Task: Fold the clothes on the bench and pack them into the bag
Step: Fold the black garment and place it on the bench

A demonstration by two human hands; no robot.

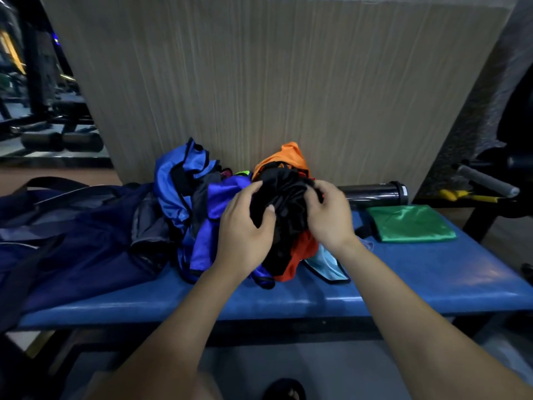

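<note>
On the padded blue bench (403, 287), both hands grip a crumpled black garment (285, 203) atop a heap of blue, orange and black clothes (202, 203). The left hand (245, 238) and right hand (328, 215) curl their fingers into the cloth. A dark navy fabric bag (72, 241) lies left of the heap; 1 folded shiny green garment (409, 223) lies right.

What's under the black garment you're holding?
Under the black garment, gripped by left hand and right hand, orange cloth and blue cloth show. Anything deeper is covered.
</note>
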